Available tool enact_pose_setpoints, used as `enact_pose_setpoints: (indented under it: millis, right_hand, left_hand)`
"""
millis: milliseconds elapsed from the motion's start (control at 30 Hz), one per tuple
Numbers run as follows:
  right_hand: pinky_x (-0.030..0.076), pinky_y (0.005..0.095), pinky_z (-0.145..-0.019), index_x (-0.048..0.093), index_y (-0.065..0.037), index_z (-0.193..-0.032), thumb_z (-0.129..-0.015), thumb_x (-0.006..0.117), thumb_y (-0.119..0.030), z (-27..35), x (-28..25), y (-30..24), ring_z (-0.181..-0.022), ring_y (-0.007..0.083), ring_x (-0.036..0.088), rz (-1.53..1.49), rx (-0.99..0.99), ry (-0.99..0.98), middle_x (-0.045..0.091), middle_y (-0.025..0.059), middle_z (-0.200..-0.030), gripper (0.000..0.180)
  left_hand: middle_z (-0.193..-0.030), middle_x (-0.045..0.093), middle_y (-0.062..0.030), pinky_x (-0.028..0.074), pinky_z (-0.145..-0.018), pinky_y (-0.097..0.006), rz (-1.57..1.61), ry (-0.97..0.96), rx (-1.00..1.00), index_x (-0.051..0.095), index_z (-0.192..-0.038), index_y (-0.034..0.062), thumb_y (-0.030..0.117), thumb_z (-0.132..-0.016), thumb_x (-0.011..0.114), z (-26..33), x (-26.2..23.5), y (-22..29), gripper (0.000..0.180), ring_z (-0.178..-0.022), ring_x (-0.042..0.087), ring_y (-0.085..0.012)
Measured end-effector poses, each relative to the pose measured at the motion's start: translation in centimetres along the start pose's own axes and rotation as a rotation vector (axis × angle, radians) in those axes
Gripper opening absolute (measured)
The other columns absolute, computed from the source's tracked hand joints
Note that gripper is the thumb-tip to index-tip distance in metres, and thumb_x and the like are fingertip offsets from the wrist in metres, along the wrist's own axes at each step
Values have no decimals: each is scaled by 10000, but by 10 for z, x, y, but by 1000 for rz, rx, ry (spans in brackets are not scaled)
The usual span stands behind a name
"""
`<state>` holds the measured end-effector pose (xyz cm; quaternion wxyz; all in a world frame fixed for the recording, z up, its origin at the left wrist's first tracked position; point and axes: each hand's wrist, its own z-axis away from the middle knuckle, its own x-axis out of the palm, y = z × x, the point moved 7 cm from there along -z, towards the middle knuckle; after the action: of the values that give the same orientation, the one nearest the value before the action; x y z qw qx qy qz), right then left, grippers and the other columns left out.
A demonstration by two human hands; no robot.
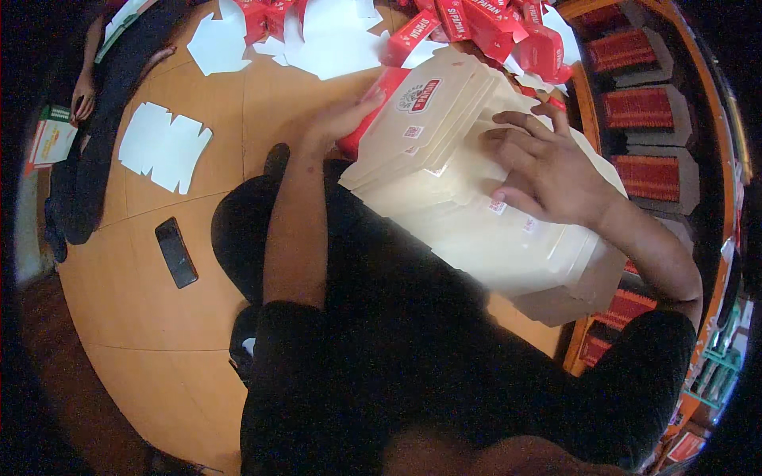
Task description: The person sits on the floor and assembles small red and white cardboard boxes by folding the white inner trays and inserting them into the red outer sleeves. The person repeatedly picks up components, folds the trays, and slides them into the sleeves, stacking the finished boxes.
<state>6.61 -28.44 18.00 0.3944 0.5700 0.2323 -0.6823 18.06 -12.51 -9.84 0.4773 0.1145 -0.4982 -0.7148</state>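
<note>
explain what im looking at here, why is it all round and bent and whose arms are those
This is one picture from a wide fisheye camera worn on a person's head, looking down, so straight edges curve near the rim. No machine is involved: the two arms rising from the bottom are the wearer's own. The left hand steadies the far end of a long stack of flat beige cartons, and the right hand lies spread on top of it. Below is a round wooden table. On it lie a black phone, white flat carton blanks and, at the far edge, a heap of red cartons. Another person's hand shows at upper left.
</note>
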Motion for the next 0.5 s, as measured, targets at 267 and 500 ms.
enact_pose_setpoints:
  millis: [267, 500]
  right_hand:
    - [264, 547, -1096, 593, -105, -1308, -934, 581, -463, -5, 1, 0, -1273, 259, 487, 8, 8, -24, 577, 97, -1318, 518]
    - [268, 536, -1097, 637, -79, -1213, -928, 583, -460, -9, -2, -3, -1306, 255, 448, -2, -17, 27, 538, 88, -1371, 479]
  left_hand:
    - [-1122, 693, -112, 599, -696, -377, 8, 72, -10, 508, -1368, 110, 642, -963, 484, 7, 1, 2, 669, -853, 713, -170]
    - [-1118, 695, -123, 600, -687, -367, 147, 19, -10, 520, -1349, 70, 631, -959, 505, 15, 13, 6, 683, -840, 716, -170]
